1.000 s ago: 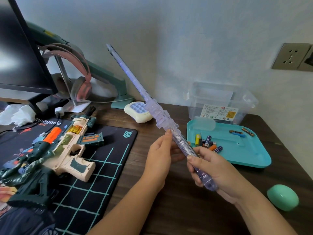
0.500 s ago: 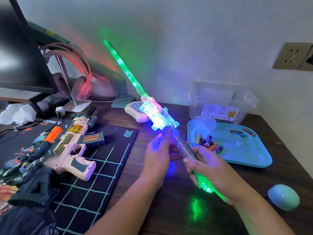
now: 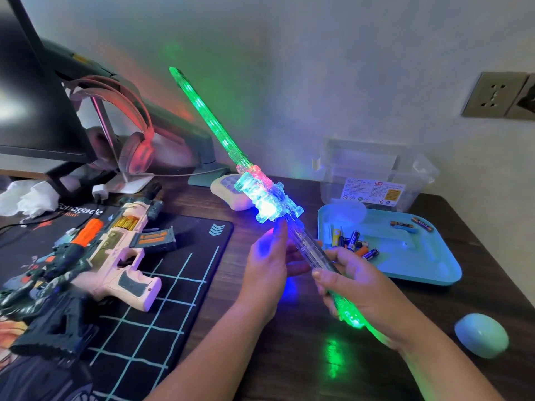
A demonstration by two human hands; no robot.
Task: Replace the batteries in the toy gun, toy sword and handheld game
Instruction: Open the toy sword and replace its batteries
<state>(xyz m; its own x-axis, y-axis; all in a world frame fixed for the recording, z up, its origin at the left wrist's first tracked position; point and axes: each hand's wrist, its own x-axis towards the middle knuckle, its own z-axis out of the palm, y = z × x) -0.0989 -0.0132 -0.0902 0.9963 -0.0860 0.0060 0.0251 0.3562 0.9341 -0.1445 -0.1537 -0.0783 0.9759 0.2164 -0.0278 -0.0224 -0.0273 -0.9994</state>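
Right hand point(image 3: 356, 287) grasps the lower handle of the toy sword point(image 3: 262, 195), which shines green and blue and points up and away to the left. Left hand point(image 3: 269, 264) keeps its fingers straight, laid against the handle just under the guard. Under both hands is the dark wooden desk point(image 3: 289, 366). Left of the left hand lies a black mat point(image 3: 162, 290), and on it the toy gun point(image 3: 115, 256). Beyond the right hand sits a turquoise tray point(image 3: 428, 267). Beyond the left hand, partly behind the guard, lies the cream handheld game point(image 3: 223, 188). Loose batteries point(image 3: 353, 241) lie in the tray, near the right hand's fingers.
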